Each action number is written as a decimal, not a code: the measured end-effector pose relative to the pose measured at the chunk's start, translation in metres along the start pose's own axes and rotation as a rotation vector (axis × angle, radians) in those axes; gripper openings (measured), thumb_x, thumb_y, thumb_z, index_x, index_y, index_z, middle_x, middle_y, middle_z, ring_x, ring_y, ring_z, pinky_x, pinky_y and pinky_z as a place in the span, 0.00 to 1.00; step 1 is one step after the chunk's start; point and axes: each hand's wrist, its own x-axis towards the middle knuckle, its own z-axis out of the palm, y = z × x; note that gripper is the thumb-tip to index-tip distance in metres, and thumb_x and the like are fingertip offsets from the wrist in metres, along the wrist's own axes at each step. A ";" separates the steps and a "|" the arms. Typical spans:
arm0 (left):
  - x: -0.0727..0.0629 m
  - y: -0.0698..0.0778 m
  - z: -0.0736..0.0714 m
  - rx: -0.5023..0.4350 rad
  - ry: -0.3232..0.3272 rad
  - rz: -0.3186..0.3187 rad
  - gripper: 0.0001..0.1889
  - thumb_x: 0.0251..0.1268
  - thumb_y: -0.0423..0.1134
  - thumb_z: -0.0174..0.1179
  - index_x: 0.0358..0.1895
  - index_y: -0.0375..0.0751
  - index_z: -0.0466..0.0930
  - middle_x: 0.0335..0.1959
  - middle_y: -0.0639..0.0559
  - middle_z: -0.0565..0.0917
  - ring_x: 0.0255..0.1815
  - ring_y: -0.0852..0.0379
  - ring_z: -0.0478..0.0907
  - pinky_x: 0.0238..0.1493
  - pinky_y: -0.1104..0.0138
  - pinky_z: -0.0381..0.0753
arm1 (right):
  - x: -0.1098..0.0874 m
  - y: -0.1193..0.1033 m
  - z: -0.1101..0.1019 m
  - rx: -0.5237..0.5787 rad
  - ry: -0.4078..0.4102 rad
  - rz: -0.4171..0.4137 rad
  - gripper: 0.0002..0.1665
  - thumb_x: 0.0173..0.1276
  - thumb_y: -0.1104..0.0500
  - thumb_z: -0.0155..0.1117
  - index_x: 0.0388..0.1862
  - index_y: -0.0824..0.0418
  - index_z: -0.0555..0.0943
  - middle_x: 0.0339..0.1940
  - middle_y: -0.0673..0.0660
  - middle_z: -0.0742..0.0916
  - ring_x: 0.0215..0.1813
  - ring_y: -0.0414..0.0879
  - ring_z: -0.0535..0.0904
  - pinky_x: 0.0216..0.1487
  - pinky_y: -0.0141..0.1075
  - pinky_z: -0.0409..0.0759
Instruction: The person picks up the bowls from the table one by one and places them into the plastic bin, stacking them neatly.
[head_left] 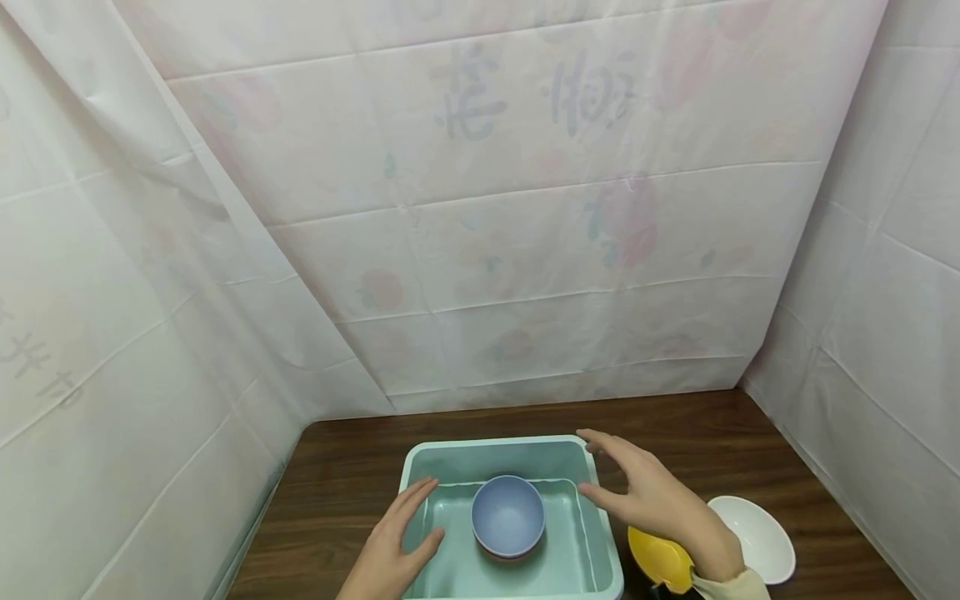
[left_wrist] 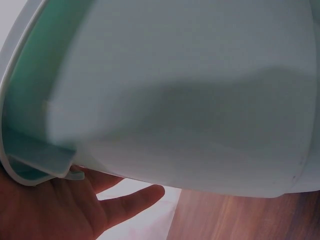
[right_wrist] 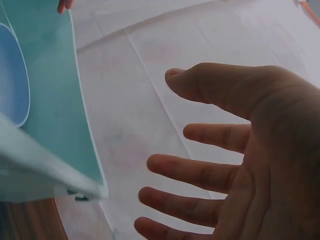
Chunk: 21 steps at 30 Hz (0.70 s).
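Note:
A light teal plastic tub [head_left: 495, 443] stands on a dark wooden table. Inside it, a blue-purple bowl [head_left: 508, 515] sits on another bowl, of which only a thin reddish edge shows. My left hand [head_left: 392, 546] is over the tub's left side, fingers extended and thumb apart. In the left wrist view that hand [left_wrist: 65, 210] lies by the rim, against the tub's outer wall [left_wrist: 175, 125]; contact is unclear. At the tub's right rim, my right hand [head_left: 648, 492] is spread with nothing in it. The right wrist view shows its fingers [right_wrist: 195, 170] apart from the tub.
Right of the tub, a yellow dish [head_left: 660, 557] lies partly under my right forearm. Beside it is a white oval dish [head_left: 757, 537]. Something black shows near the right cuff. White printed sheets [head_left: 525, 250] hang behind and on both sides of the table [head_left: 337, 483].

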 end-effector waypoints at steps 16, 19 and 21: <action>-0.001 0.003 0.000 0.006 0.030 0.026 0.32 0.67 0.52 0.69 0.74 0.55 0.73 0.74 0.56 0.74 0.75 0.50 0.71 0.68 0.45 0.75 | -0.030 0.020 0.006 -0.069 0.159 0.076 0.41 0.64 0.43 0.77 0.74 0.43 0.72 0.69 0.50 0.80 0.68 0.57 0.78 0.59 0.63 0.80; 0.000 0.002 0.000 0.008 0.033 0.032 0.32 0.67 0.52 0.69 0.74 0.52 0.74 0.73 0.55 0.75 0.75 0.50 0.71 0.68 0.45 0.75 | -0.036 0.024 0.007 -0.083 0.166 0.084 0.42 0.64 0.42 0.76 0.75 0.40 0.71 0.70 0.51 0.79 0.69 0.58 0.76 0.57 0.67 0.79; 0.000 0.002 0.000 0.009 0.034 0.035 0.33 0.67 0.52 0.69 0.74 0.52 0.74 0.73 0.56 0.75 0.75 0.50 0.71 0.68 0.45 0.75 | -0.041 0.027 0.007 -0.094 0.173 0.093 0.43 0.63 0.41 0.77 0.75 0.38 0.70 0.70 0.52 0.78 0.69 0.58 0.75 0.56 0.69 0.78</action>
